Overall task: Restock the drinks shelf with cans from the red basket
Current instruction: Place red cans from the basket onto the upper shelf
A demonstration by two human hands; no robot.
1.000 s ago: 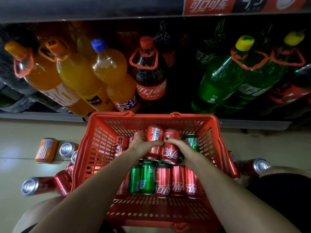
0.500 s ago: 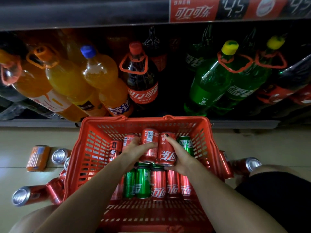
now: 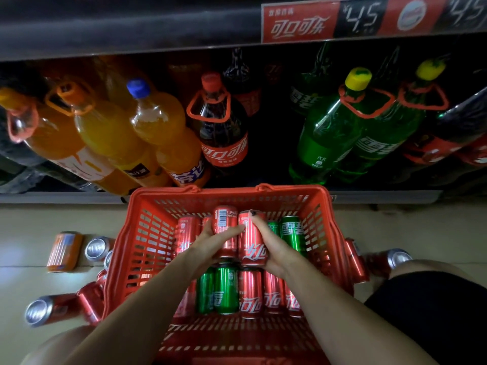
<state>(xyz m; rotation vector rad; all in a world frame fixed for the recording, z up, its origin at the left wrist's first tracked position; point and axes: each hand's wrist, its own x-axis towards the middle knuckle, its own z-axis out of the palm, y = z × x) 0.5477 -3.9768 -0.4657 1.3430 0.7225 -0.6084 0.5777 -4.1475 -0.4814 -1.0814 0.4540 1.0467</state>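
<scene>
Cans – two red ones gripped over red basket [image 3: 147,233]
Left hand [image 3: 210,248] clamps one red can [image 3: 225,225], right hand [image 3: 268,243] another [image 3: 251,246]; many below – restock barely begun.

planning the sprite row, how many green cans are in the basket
4 show. Two green cans lie at the far right, one fully seen and one mostly behind the right hand. Two lie in the near row. More may be hidden underneath.
</scene>
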